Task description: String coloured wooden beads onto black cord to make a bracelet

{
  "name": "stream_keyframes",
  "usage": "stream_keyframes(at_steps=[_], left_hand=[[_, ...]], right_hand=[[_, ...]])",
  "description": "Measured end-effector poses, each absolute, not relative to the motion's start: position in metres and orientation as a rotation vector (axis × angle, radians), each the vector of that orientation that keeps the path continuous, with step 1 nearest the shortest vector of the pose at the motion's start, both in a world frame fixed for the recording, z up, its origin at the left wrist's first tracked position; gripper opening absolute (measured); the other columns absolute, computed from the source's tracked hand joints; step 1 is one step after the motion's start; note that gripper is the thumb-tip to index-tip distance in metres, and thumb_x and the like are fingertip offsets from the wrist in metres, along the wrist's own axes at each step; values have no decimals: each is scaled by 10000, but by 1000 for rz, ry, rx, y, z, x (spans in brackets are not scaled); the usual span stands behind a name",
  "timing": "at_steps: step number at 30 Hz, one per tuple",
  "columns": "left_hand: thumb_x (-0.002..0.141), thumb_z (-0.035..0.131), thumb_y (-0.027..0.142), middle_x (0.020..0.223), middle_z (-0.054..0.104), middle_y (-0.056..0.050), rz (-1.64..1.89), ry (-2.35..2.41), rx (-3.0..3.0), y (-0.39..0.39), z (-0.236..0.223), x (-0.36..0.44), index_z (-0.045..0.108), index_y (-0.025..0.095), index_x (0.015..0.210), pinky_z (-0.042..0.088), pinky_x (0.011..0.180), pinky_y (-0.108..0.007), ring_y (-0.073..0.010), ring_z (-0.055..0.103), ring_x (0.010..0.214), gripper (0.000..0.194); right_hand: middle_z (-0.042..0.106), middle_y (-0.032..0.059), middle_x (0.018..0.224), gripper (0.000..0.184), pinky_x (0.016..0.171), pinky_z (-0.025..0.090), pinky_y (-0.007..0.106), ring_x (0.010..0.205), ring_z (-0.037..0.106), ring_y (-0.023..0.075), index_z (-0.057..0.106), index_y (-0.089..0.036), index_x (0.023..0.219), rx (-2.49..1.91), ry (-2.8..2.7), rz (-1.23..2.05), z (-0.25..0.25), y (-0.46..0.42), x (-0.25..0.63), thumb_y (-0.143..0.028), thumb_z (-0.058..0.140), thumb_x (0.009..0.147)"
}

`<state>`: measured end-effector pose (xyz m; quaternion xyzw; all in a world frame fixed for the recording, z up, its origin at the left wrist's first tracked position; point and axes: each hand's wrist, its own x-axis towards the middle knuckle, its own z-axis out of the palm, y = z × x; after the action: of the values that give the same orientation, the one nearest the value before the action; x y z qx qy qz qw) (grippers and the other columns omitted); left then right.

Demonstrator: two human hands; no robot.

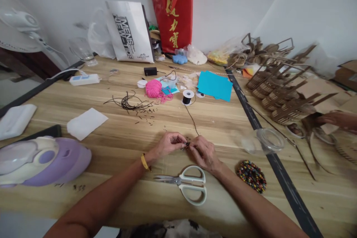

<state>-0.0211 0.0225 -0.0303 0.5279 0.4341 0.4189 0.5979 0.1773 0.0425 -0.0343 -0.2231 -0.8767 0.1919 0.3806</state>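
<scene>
At the middle of the table, a small piece of dark beadwork (184, 147) sits between my two hands. My left hand (169, 143), with a yellow bracelet at its wrist, pinches the beadwork's left side. From the other side my right hand (205, 153) has its fingers closed on it; its fingertips are partly hidden. Black cord (192, 119) runs from a white spool (187, 97) down to my right hand. Just below the hands lie white-handled scissors (182, 183), blades pointing left. A coil of multicoloured beads (251, 176) rests beside my right forearm.
Black cord pieces (128, 102), pink yarn (154, 88) and blue sheets (215, 86) lie farther back. A purple-and-white appliance (64, 158) stands left. At right are a clear jar (269, 140), woven baskets (290, 104) and another person's hand (336, 119). Bags (131, 33) line the wall.
</scene>
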Motion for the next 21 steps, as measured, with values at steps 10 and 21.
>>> stream_keyframes(at_steps=[10,21], left_hand=[[671,751,288,783,678,-53,948,1068,1227,21,-23,-21,655,103,800,469,728,-265,-137,605,730,245],[673,752,270,778,680,-54,961,1053,1234,21,-23,-20,657,102,782,475,720,-270,-142,608,728,223]], right_hand=[[593,64,766,87,622,445,283,715,543,177,555,-188,866,-596,-2256,483,-35,44,177,-168,476,897],[597,65,767,89,630,450,285,714,548,177,556,-182,868,-574,-2240,496,-32,43,176,-139,482,892]])
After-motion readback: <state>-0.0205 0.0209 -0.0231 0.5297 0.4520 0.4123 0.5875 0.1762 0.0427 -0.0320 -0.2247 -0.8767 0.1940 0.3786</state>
